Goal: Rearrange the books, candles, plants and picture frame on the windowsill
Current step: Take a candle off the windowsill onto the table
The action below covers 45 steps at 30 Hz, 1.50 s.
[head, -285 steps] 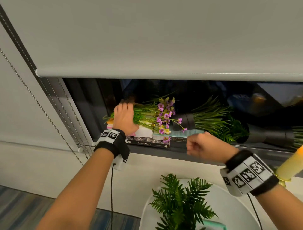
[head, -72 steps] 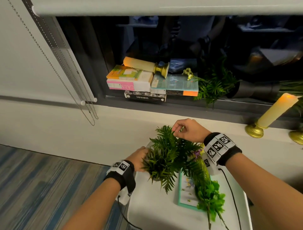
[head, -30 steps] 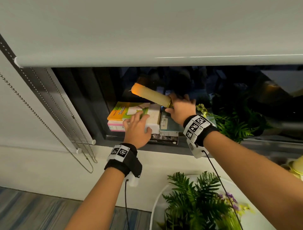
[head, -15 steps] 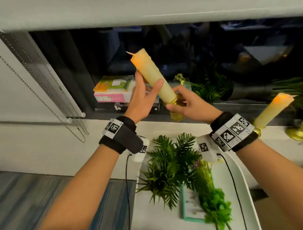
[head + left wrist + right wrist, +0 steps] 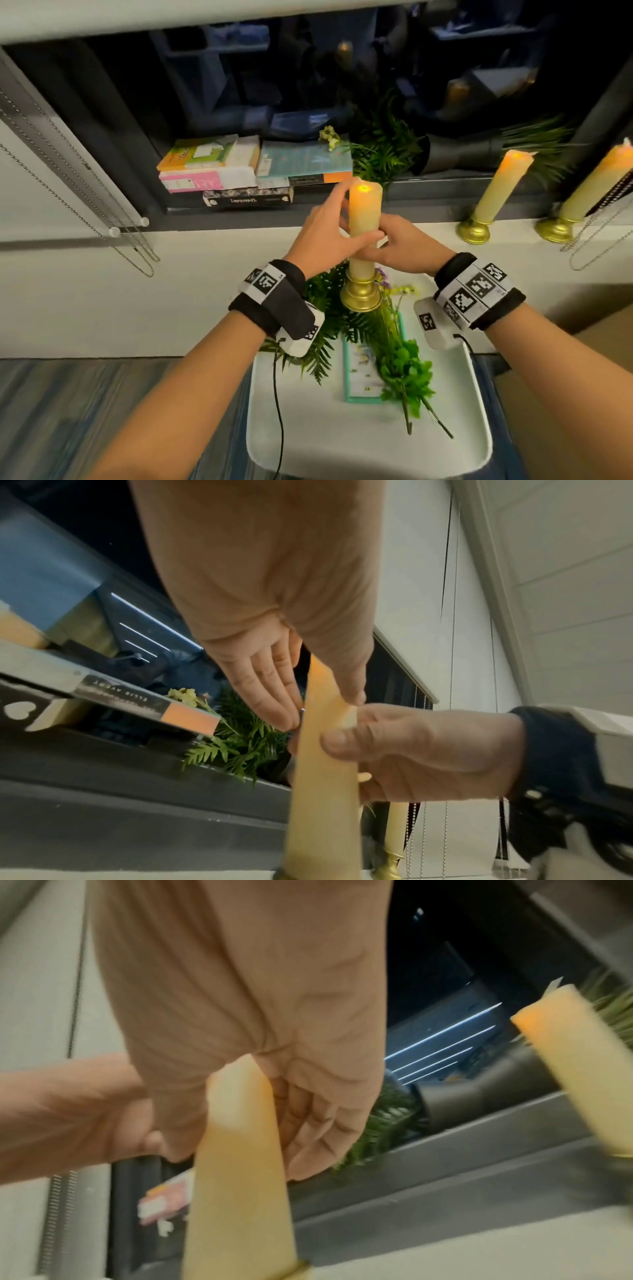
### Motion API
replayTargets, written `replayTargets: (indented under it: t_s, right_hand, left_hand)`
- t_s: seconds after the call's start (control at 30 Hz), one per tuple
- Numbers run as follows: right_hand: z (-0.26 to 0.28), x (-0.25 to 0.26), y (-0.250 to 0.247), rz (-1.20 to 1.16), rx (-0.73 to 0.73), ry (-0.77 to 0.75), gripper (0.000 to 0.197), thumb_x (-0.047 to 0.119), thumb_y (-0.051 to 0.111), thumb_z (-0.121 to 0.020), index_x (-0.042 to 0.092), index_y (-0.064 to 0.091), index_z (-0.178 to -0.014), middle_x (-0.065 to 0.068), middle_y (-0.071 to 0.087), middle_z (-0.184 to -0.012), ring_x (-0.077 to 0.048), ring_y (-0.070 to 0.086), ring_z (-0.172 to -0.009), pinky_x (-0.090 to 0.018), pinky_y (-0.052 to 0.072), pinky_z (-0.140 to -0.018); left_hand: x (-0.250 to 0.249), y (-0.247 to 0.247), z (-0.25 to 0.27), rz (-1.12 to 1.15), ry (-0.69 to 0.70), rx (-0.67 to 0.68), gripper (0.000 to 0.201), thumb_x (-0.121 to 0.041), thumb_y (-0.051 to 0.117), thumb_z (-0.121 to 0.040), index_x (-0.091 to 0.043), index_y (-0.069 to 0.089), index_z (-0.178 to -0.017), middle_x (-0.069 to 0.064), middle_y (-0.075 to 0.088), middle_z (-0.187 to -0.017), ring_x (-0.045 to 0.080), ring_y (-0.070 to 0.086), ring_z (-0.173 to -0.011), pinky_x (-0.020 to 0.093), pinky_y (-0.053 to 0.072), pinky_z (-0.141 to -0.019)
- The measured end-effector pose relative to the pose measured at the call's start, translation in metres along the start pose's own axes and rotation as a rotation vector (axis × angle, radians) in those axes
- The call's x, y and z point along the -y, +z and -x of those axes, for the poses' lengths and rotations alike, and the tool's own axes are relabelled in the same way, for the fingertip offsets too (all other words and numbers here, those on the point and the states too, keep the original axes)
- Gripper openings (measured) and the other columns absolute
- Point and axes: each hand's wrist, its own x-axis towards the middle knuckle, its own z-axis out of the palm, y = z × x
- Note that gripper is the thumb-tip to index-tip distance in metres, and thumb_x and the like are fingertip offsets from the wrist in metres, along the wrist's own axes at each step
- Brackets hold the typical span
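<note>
I hold a cream candle point(image 5: 365, 212) with a glowing tip upright by its wax shaft, both hands gripping it. My left hand point(image 5: 330, 233) wraps it from the left, and my right hand point(image 5: 399, 241) from the right, lower down. Its gold base point(image 5: 360, 296) hangs free above the fern point(image 5: 322, 329) on the white table point(image 5: 308, 431). In the left wrist view my thumb and fingers point(image 5: 270, 688) flank the candle point(image 5: 325, 767). The right wrist view shows the same candle point(image 5: 240, 1164) against my palm. A stack of books point(image 5: 253, 168) lies on the windowsill.
Two more candles point(image 5: 501, 192) point(image 5: 597, 185) stand on gold bases at the sill's right. Potted greenery point(image 5: 385, 150) lies beside the books. On the table lie a teal picture frame point(image 5: 358, 380) and a leafy flower stem point(image 5: 406, 366). Blind chains point(image 5: 85, 178) hang at left.
The candle has swung from tilted to upright and come down over the table. My right hand has shifted from the gold base up onto the wax shaft.
</note>
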Motion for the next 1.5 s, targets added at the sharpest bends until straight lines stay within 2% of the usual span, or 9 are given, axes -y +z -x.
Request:
replayTargets:
  t_s: [0.1, 0.27, 0.47, 0.67, 0.83, 1.0, 1.27, 1.37, 1.5]
  right_hand:
    - [0.021, -0.025, -0.009, 0.067, -0.099, 0.156, 0.032, 0.03, 0.073, -0.081, 0.017, 0.055, -0.104, 0.005, 0.061, -0.094, -0.007, 0.057, -0.08, -0.023, 0.043, -0.07]
    - [0.048, -0.064, -0.015, 0.325, -0.149, 0.434, 0.051, 0.042, 0.071, -0.079, 0.012, 0.049, -0.113, -0.009, 0.06, -0.102, -0.024, 0.056, -0.086, -0.033, 0.043, -0.07]
    - [0.06, -0.098, 0.005, 0.358, 0.018, 0.785, 0.065, 0.048, 0.066, -0.082, 0.008, 0.043, -0.127, -0.013, 0.056, -0.125, -0.03, 0.055, -0.111, -0.032, 0.04, -0.08]
    - [0.068, -0.126, 0.036, 0.343, 0.15, 0.905, 0.069, 0.047, 0.065, -0.083, 0.008, 0.041, -0.134, -0.013, 0.053, -0.132, -0.029, 0.052, -0.119, -0.03, 0.042, -0.088]
    - [0.064, -0.135, 0.052, 0.369, 0.169, 0.919, 0.072, 0.051, 0.062, -0.083, 0.007, 0.042, -0.137, -0.013, 0.052, -0.135, -0.029, 0.051, -0.122, -0.032, 0.043, -0.094]
    - [0.064, -0.143, 0.063, 0.402, 0.199, 0.932, 0.065, 0.052, 0.063, -0.082, 0.008, 0.052, -0.128, -0.011, 0.059, -0.124, -0.027, 0.057, -0.113, -0.031, 0.045, -0.088]
    - [0.048, -0.143, 0.046, 0.518, 0.272, 0.896, 0.06, 0.052, 0.06, -0.085, 0.009, 0.05, -0.126, -0.008, 0.056, -0.128, -0.025, 0.056, -0.115, -0.032, 0.047, -0.091]
    - [0.011, -0.111, 0.005, 0.619, 0.139, 0.809, 0.045, 0.045, 0.059, -0.087, 0.012, 0.053, -0.118, -0.007, 0.06, -0.12, -0.026, 0.06, -0.107, -0.034, 0.049, -0.087]
    - [-0.043, -0.065, -0.051, 0.627, -0.166, 0.636, 0.033, 0.035, 0.062, -0.085, 0.014, 0.058, -0.109, -0.011, 0.062, -0.112, -0.032, 0.061, -0.102, -0.038, 0.05, -0.085]
  left_hand:
    - [0.006, 0.014, 0.003, 0.047, -0.043, 0.007, 0.071, -0.037, 0.072, -0.081, -0.024, 0.036, -0.141, -0.004, 0.063, -0.096, 0.003, 0.063, -0.084, 0.019, 0.052, -0.068]
    - [0.03, 0.018, 0.019, 0.029, -0.136, 0.008, 0.051, -0.02, 0.069, -0.084, -0.016, 0.048, -0.131, -0.004, 0.062, -0.087, 0.01, 0.063, -0.078, 0.027, 0.053, -0.071]
    - [0.042, 0.025, 0.027, -0.047, -0.177, 0.041, 0.032, -0.011, 0.061, -0.087, -0.014, 0.058, -0.119, -0.006, 0.062, -0.082, 0.01, 0.06, -0.074, 0.02, 0.048, -0.069]
    - [0.048, 0.028, 0.032, -0.085, -0.209, 0.052, 0.028, -0.009, 0.06, -0.088, -0.013, 0.06, -0.115, -0.008, 0.06, -0.08, 0.005, 0.058, -0.071, 0.019, 0.049, -0.071]
    - [0.051, 0.025, 0.031, -0.108, -0.231, 0.06, 0.026, -0.009, 0.06, -0.088, -0.014, 0.061, -0.114, -0.008, 0.062, -0.08, 0.009, 0.062, -0.074, 0.02, 0.051, -0.072]
    - [0.055, 0.018, 0.025, -0.115, -0.238, 0.047, 0.023, -0.01, 0.059, -0.088, -0.016, 0.062, -0.11, -0.007, 0.063, -0.08, 0.012, 0.063, -0.076, 0.026, 0.054, -0.075]
    - [0.065, -0.003, 0.008, -0.144, -0.247, 0.024, 0.02, -0.008, 0.057, -0.087, -0.013, 0.065, -0.105, -0.007, 0.059, -0.078, 0.008, 0.056, -0.068, 0.021, 0.048, -0.068]
    - [0.07, -0.016, -0.007, -0.174, -0.23, 0.0, 0.019, -0.008, 0.056, -0.086, -0.014, 0.067, -0.099, -0.009, 0.059, -0.076, 0.006, 0.054, -0.065, 0.021, 0.046, -0.066]
    - [0.07, -0.036, -0.042, -0.233, -0.186, -0.023, 0.02, -0.007, 0.054, -0.085, -0.013, 0.068, -0.098, -0.004, 0.063, -0.078, 0.013, 0.057, -0.067, 0.026, 0.05, -0.07]
